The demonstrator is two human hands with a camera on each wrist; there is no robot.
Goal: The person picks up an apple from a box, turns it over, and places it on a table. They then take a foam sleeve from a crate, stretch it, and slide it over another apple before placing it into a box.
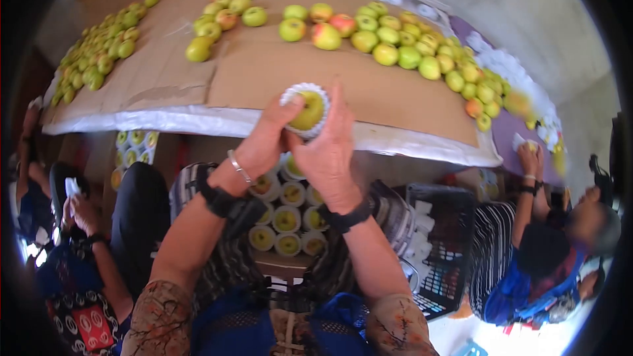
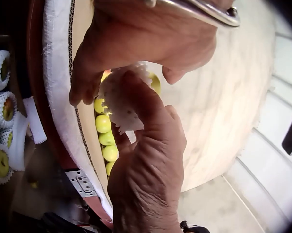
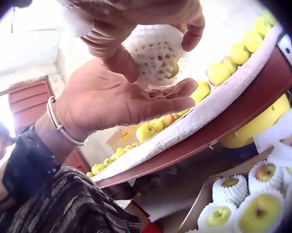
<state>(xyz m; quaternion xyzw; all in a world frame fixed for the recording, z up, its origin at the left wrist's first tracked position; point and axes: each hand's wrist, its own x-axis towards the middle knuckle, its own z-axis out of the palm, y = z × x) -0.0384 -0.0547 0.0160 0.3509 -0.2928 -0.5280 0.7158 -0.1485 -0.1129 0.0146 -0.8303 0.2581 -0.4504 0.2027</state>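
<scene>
A yellow-green apple (image 1: 308,113) sits in a white foam net (image 3: 154,54) above the table's front edge. My right hand (image 1: 330,148) grips the netted apple from the side, its thumb pressed against the foam in the left wrist view. My left hand (image 1: 264,135) lays its thumb on the apple's bare top. In the right wrist view the left palm (image 3: 112,99) faces up under the net, its fingers reaching out mostly straight. Loose apples (image 1: 328,36) lie on the cardboard (image 1: 277,69) beyond both hands.
Netted apples (image 1: 286,219) fill a box below the table, between my knees. A black crate (image 1: 443,244) holding white foam nets stands to the right. More nets (image 1: 504,66) lie at the table's far right. People sit on both sides, one with hands (image 1: 529,158) at the table.
</scene>
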